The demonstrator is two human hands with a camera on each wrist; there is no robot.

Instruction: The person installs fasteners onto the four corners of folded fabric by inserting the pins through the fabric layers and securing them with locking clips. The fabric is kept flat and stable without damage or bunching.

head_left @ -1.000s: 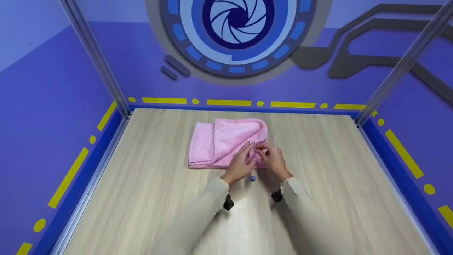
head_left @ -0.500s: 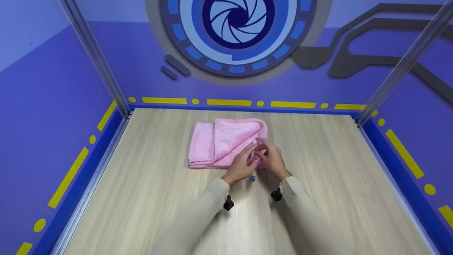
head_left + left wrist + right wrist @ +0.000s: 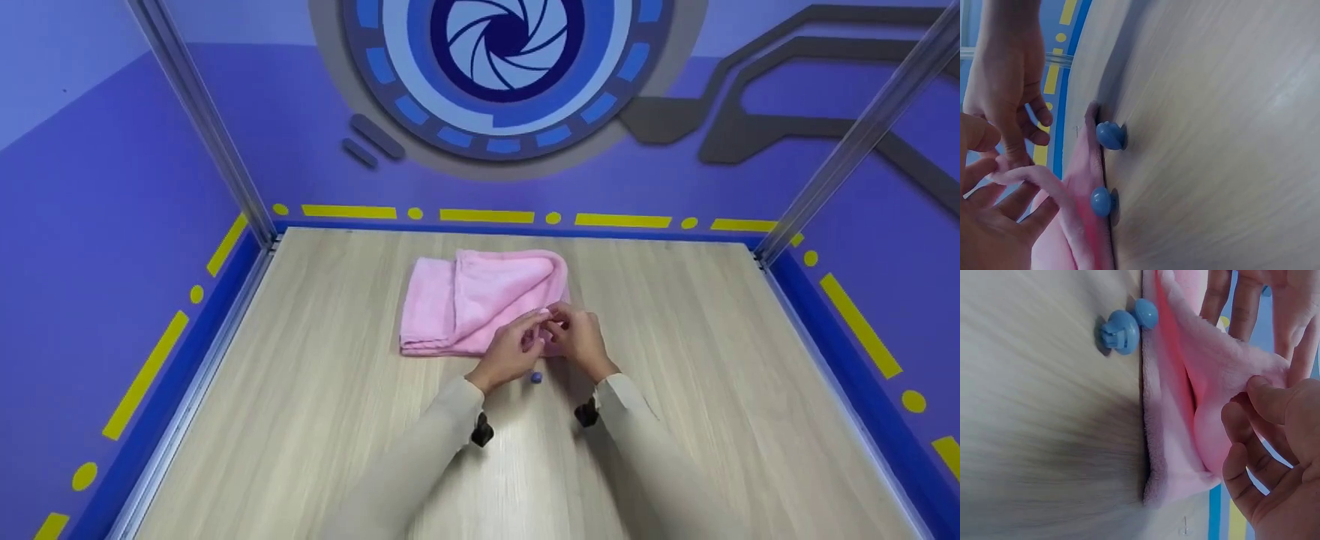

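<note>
A folded pink plush blanket (image 3: pixel 487 292) lies at the back middle of the table, its top layer turned back diagonally. At its near right part, my left hand (image 3: pixel 506 352) holds a raised edge of the cloth, fingers behind it. My right hand (image 3: pixel 585 341) pinches the same raised bit between thumb and index finger, as the right wrist view shows; its other fingers are loosely bent. Two small blue plastic pieces stand by the blanket's near edge: a slotted clip base (image 3: pixel 1120 333) and a rounded mushroom-shaped cap (image 3: pixel 1101 201). Whatever lies inside the pinched cloth is hidden.
The pale wooden table (image 3: pixel 315 420) is bordered by blue-purple panels (image 3: pixel 90 247) at the left, back and right. Metal posts (image 3: pixel 217 142) rise at the back corners. In the head view, one small blue spot (image 3: pixel 536 377) shows between the forearms.
The right index finger lifted off half a second ago and has come back down onto the cloth near the left fingertips. The left hand, blanket and blue pieces stay nearly in place.
</note>
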